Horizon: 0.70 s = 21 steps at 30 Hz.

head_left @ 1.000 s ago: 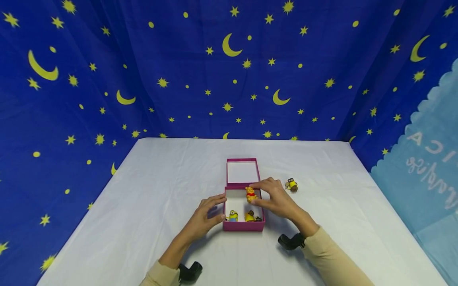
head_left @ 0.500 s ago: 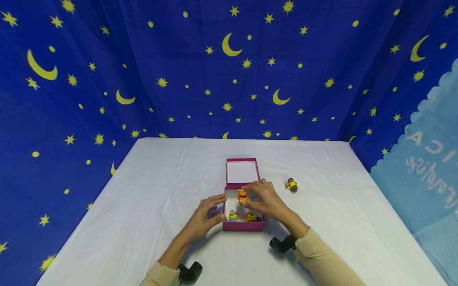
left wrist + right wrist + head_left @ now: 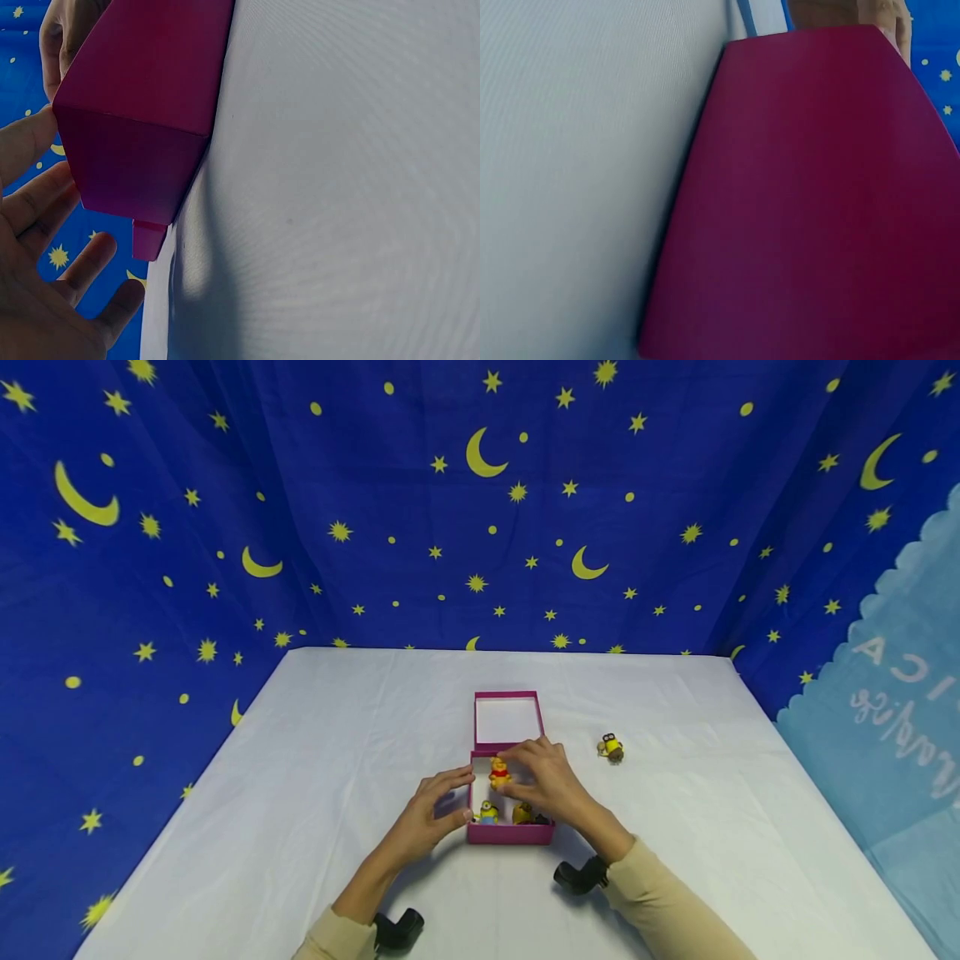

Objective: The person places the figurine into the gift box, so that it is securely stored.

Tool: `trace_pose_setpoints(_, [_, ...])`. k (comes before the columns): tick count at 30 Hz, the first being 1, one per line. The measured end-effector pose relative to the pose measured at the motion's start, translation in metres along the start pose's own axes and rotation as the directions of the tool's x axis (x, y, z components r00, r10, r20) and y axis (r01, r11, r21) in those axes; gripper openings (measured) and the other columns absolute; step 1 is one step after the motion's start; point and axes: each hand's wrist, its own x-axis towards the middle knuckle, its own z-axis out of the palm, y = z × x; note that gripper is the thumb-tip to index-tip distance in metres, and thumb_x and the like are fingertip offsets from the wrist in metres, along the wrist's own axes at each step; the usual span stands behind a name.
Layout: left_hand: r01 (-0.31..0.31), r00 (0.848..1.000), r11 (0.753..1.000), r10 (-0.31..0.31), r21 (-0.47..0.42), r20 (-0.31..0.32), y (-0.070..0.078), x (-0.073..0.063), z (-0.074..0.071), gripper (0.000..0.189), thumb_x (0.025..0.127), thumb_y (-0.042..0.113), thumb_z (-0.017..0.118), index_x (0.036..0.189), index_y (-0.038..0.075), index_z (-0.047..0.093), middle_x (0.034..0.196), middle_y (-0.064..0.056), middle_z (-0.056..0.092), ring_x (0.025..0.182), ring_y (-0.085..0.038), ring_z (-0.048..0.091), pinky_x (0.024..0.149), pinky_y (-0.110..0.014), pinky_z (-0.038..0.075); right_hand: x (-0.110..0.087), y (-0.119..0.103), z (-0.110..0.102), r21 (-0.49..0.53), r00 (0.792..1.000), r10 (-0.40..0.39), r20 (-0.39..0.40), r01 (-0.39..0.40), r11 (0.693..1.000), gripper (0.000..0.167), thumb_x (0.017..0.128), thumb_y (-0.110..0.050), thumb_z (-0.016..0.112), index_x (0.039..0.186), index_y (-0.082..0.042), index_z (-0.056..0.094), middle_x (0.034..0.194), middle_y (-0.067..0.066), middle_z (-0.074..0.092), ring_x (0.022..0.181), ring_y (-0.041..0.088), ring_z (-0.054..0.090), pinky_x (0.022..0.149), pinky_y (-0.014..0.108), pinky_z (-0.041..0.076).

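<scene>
A pink open box [image 3: 510, 835] with a white inside stands on the table. My right hand [image 3: 553, 783] pinches a yellow bear figurine in a red shirt [image 3: 498, 774] between thumb and fingers, over the back left of the box. At the box's left side, my left hand [image 3: 423, 818] rests thumb and straight fingertips on the edge; the left wrist view shows these fingers [image 3: 45, 196] against the pink wall. Inside, at the front, a minion figurine in blue [image 3: 489, 812] stands left. A yellow-brown figurine [image 3: 522, 813] is at the right, with a small dark piece beside it.
Directly behind the box lies its pink-rimmed lid [image 3: 508, 720], white side up. Another minion figurine [image 3: 612, 748] is on the white tablecloth [image 3: 360, 727] to the right. A blue curtain with moons and stars [image 3: 420, 502] hangs at the back and sides.
My right hand has carried the bear figurine leftward across the box, from its right side to the left. The left hand and the box have stayed in place.
</scene>
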Motion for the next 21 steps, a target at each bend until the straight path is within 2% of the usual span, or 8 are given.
trace_pose_setpoints(10, [-0.008, 1.0, 1.0, 0.008, 0.014, -0.002, -0.001, 0.0, 0.0, 0.05, 0.087, 0.027, 0.067, 0.133, 0.012, 0.053, 0.146, 0.004, 0.044, 0.13, -0.023, 0.037, 0.105, -0.056, 0.031, 0.004, -0.012, 0.006, -0.055, 0.996, 0.081, 0.04, -0.079, 0.995, 0.042, 0.076, -0.034, 0.077, 0.112, -0.014, 0.068, 0.109, 0.004, 0.067, 0.107, 0.023, 0.056, 0.082, 0.036, 0.035])
trace_pose_setpoints(21, [-0.01, 1.0, 1.0, 0.01, 0.006, -0.004, -0.002, 0.001, 0.0, 0.049, 0.087, 0.023, 0.068, 0.133, 0.013, 0.054, 0.146, 0.005, 0.045, 0.129, -0.022, 0.037, 0.105, -0.054, 0.031, 0.008, -0.017, 0.014, -0.101, 0.994, 0.101, 0.037, -0.097, 0.99, 0.044, 0.073, -0.037, 0.079, 0.108, -0.013, 0.07, 0.101, 0.003, 0.068, 0.097, 0.021, 0.057, 0.079, 0.036, 0.035])
